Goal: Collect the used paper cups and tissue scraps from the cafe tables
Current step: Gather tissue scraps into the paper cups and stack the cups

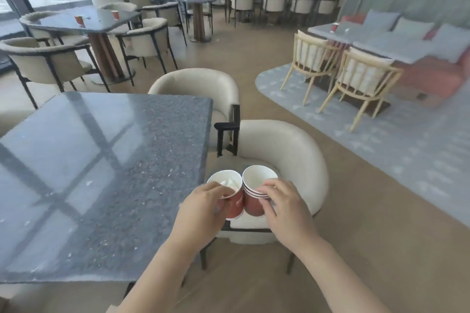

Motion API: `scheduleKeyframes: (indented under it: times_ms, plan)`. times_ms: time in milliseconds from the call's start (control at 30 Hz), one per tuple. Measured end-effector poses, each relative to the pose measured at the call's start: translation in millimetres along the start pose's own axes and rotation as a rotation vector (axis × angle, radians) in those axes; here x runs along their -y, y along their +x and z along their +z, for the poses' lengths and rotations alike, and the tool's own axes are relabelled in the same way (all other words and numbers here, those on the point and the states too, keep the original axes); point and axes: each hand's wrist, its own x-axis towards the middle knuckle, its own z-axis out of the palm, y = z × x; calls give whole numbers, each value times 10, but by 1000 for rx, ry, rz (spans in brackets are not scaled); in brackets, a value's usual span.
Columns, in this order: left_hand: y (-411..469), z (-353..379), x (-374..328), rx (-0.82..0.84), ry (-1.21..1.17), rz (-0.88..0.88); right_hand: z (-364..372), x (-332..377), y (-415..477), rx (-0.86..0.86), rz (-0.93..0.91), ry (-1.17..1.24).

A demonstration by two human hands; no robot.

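At 9 o'clock the table (101,173) has a dark speckled stone-like top, polished to a mirror gloss. At 6 o'clock the cup (235,204) and the stack (252,206) are paper: matt red outside, plain white inside. The chair (287,150) there has smooth matt cream upholstery and a dark frame. At 2 o'clock, pale wood chairs (361,79) stand on a matt grey rug (407,160).

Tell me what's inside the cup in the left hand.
White tissue scraps lie inside the cup that the left hand holds. The cup's bottom is hidden beneath them.
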Motion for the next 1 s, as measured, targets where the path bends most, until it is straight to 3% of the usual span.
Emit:
scheduleKeyframes:
  times_ms: [267, 567, 867, 1000]
  plan:
    - [718, 1280, -1309, 84, -122, 157, -1163, -1397, -372, -132, 163, -84]
    - [1333, 2713, -2648, 252, -150, 303, -2277, -2852, -789, -170, 368, -187]
    - [1768, 3512, -3208, 406, -174, 394, -2616, -3665, -1023, -281, 498, -172]
    - [2048, 3875, -3285, 439, -179, 382, -2596, -4039, -912, -245, 550, -147]
